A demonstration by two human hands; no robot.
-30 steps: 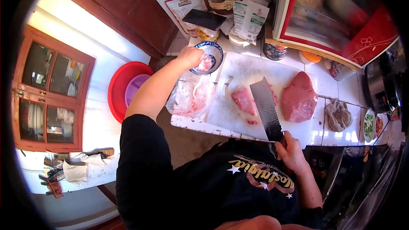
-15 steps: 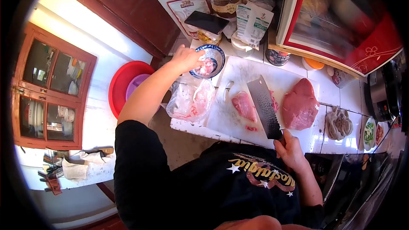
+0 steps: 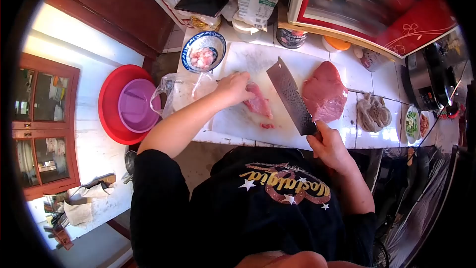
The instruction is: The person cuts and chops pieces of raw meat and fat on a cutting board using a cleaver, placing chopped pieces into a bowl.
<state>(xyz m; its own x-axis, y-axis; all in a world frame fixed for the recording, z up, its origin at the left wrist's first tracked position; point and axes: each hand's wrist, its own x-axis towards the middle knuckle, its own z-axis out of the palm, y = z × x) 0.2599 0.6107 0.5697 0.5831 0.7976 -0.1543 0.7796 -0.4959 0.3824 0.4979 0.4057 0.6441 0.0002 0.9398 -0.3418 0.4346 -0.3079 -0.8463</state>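
Note:
My right hand (image 3: 329, 146) is wrapped round the handle of a cleaver (image 3: 290, 97), its broad, dimpled blade angled up over the white cutting board (image 3: 238, 124). Fingers of my left hand (image 3: 233, 89) are closed on the upper left end of a small piece of raw meat (image 3: 259, 103). A red scrap of meat (image 3: 267, 126) lies just below that piece. To the right of the blade rests a large lump of meat (image 3: 325, 92). Pale meat chunks (image 3: 203, 58) sit in a blue-and-white bowl (image 3: 186, 53) beyond my left hand.
A clear plastic bag (image 3: 173, 89) lies left of the board, partly behind my left forearm. At the back stand a phone (image 3: 201, 5), a white packet (image 3: 258, 0) and jars. A grey cloth (image 3: 373, 112) and small plates are on the right. Red and purple basins (image 3: 111, 114) stand left.
My left hand has moved from the bowl to the small piece of meat. The cleaver stays in my right hand, and the blade leans in much the same way. The whole view has shifted.

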